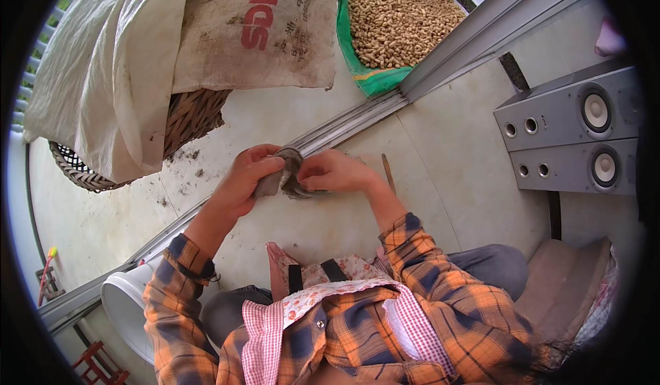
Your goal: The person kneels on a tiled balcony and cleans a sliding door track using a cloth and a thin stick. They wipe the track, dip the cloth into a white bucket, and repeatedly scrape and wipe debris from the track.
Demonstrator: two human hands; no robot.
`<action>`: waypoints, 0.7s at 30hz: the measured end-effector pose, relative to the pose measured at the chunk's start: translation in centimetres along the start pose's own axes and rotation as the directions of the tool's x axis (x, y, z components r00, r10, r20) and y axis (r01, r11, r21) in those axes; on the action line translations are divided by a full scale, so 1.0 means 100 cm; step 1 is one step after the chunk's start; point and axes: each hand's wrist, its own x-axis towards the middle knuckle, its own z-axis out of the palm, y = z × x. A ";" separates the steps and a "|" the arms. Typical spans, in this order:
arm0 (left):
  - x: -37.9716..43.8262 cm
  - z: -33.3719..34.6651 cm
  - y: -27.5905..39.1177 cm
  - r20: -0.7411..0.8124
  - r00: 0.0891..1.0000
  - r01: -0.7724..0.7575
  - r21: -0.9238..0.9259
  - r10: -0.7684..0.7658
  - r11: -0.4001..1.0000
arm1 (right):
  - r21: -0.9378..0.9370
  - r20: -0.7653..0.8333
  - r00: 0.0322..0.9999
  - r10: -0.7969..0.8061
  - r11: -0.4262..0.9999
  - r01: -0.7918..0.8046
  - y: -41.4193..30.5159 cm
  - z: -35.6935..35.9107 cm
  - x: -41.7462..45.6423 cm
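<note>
A grey, dirty-looking cloth piece with a rolled, open edge is held up in front of me; it may be a sock or glove, but I cannot tell which. My left hand grips its left side, thumb on top. On the other side, my right hand has its thumb and fingertips pinched at the cloth's edge, slightly blurred. More dark greyish material shows under the right fingers, partly hidden. Just right of that hand, a thin brown stick-like thing lies on the tiled floor.
A metal door track crosses the floor diagonally. Beyond it stand a woven basket under woven sacks and a green sack of peanuts. Grey speakers lie at right; a white bucket is by my left arm.
</note>
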 end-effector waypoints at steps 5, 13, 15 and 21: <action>0.037 0.061 -0.033 0.153 0.986 -0.085 0.144 0.062 0.986 | 0.605 -0.559 0.829 0.014 0.691 0.396 0.061 0.037 0.022; 0.059 0.006 -0.074 0.005 0.965 -0.204 0.644 0.262 0.737 | 0.241 -0.684 0.725 -0.080 0.914 0.328 0.139 -0.061 -0.018; 0.066 -0.037 -0.096 -0.068 0.956 -0.115 0.807 0.284 0.580 | 0.182 -0.783 0.621 0.044 0.970 0.161 0.159 -0.091 -0.025; 0.068 -0.103 -0.159 0.069 0.903 -0.050 0.997 0.425 -0.058 | -0.118 -0.949 0.307 0.071 0.822 -0.558 0.170 -0.167 -0.017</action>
